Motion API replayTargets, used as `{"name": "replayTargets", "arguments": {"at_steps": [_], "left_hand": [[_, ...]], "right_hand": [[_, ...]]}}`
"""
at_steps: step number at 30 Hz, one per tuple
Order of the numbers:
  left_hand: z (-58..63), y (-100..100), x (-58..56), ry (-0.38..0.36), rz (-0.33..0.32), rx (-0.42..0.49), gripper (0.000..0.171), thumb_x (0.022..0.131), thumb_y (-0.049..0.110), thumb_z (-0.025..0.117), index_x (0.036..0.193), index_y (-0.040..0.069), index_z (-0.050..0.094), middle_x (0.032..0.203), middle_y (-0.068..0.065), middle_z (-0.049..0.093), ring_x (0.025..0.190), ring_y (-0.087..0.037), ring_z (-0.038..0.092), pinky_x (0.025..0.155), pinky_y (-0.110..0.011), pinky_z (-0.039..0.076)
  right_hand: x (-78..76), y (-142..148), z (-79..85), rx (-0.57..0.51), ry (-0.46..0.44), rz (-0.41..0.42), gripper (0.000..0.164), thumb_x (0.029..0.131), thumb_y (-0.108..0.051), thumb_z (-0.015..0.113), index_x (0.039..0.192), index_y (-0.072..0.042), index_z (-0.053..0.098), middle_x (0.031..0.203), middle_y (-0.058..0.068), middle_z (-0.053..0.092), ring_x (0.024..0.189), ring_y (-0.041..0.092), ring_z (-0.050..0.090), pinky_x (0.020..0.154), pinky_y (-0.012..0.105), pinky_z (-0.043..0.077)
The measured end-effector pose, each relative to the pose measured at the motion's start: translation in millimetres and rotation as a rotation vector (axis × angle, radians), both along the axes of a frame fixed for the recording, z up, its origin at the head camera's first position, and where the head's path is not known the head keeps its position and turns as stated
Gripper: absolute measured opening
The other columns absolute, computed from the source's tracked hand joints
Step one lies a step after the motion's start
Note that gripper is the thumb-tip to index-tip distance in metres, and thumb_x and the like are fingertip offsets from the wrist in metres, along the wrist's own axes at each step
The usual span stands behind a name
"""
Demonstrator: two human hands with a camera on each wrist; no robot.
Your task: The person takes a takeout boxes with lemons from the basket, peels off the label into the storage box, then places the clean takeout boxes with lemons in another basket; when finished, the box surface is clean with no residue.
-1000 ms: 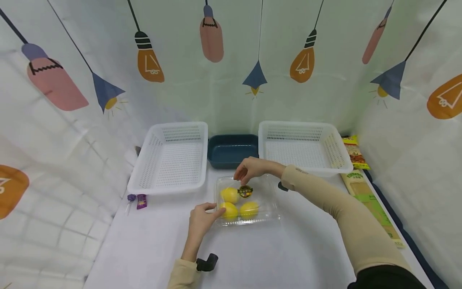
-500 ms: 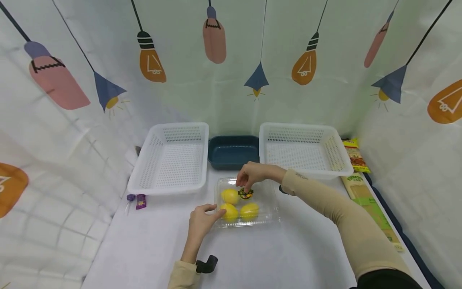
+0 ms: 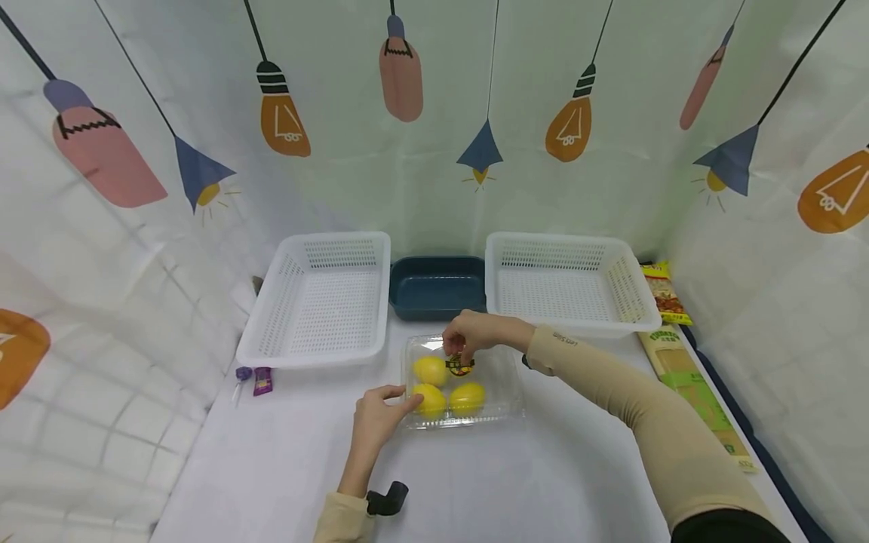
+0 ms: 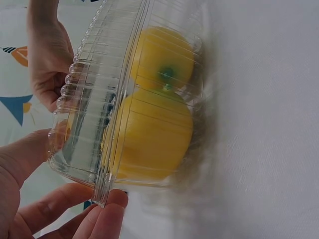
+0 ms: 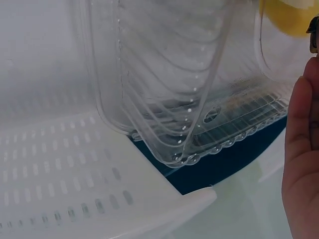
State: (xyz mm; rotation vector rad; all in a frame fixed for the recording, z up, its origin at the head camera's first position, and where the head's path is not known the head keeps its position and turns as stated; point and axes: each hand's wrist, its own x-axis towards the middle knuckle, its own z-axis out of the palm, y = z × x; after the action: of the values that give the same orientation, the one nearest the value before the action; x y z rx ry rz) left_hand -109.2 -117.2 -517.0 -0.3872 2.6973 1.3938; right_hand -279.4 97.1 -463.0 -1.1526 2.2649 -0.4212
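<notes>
A clear plastic clamshell box [image 3: 498,388] with its lid down lies on the table, three yellow lemons [image 3: 468,400] inside. My left hand [image 3: 377,422] holds the box's left edge, thumb on the lid and fingers under the rim, as the left wrist view [image 4: 65,199] shows. On the lid is a round dark sticker [image 3: 460,368]. Over it the curled fingers of my right hand [image 3: 475,332] pinch at its upper edge, hiding part of it. The right wrist view shows only part of that hand [image 5: 304,144], fingertips beside the sticker.
Two white perforated baskets [image 3: 312,358] [image 3: 573,328] stand behind the box, with a dark teal dish [image 3: 437,311] between them. A lollipop [image 3: 243,374] and a small purple packet [image 3: 262,381] lie at left. A yellow snack bag [image 3: 665,294] and a long green-and-tan packet [image 3: 695,385] lie at right.
My right hand has come down from above the lid onto the sticker, its fingers now covering part of it. My left hand keeps its hold on the box.
</notes>
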Motion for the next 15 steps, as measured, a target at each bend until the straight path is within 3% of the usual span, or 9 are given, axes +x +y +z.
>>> {"name": "replayTargets", "arguments": {"at_steps": [15], "left_hand": [[-3.1, -1.5, -2.1, 0.016, -0.005, 0.002, 0.057, 0.077, 0.047, 0.081, 0.113, 0.004, 0.074, 0.118, -0.017, 0.074, 0.120, -0.039, 0.064, 0.093, -0.052, 0.056]], "right_hand": [[5.0, -3.6, 3.1, 0.044, 0.047, 0.019, 0.021, 0.079, -0.009, 0.082, 0.085, -0.018, 0.066, 0.078, -0.007, 0.060, 0.072, 0.007, 0.050, 0.067, 0.018, 0.045]]}}
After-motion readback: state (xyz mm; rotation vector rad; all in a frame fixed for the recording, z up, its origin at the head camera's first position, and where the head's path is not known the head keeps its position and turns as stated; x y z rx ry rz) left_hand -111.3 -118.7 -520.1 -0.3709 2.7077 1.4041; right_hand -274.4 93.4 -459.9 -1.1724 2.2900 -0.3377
